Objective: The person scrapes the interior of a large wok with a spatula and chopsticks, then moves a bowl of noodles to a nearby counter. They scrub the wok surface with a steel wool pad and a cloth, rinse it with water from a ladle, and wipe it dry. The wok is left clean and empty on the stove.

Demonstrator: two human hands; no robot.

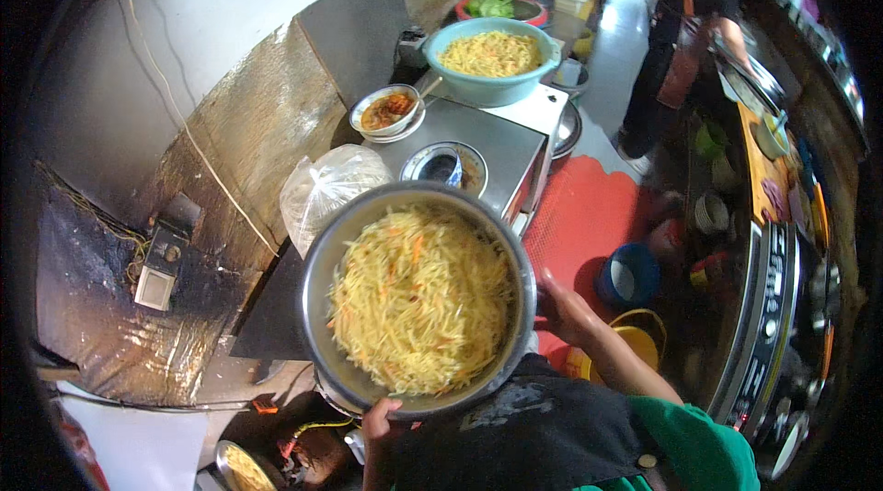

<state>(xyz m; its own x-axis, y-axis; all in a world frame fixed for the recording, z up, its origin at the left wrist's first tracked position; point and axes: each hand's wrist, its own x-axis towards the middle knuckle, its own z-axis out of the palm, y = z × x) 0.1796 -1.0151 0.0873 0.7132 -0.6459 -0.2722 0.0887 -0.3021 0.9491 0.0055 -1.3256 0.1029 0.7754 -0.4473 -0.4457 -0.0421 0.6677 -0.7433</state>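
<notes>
A large stainless steel bowl (314, 346) is in front of my body, full of pale yellow shredded vegetable (421, 301) with orange shreds through it. The thumb of my left hand (379, 420) hooks over the near rim; its other fingers are hidden. Against the bowl's right side lies my right hand (571, 312), slightly blurred, with part of its fingers behind the wall. Beyond the far rim, on a steel-topped counter (483, 129), sit a patterned bowl with a spoon (441, 167) and a bowl of reddish food (388, 110). A pale blue basin (493, 87) there holds similar shreds.
A tied plastic bag (331, 191) leans beside the counter. On the red floor mat (586, 208) stand a blue bucket (628, 275) and a yellow bucket (638, 346). A person (690, 29) works at the right-hand counter. Another container of shreds (245, 467) is low at left.
</notes>
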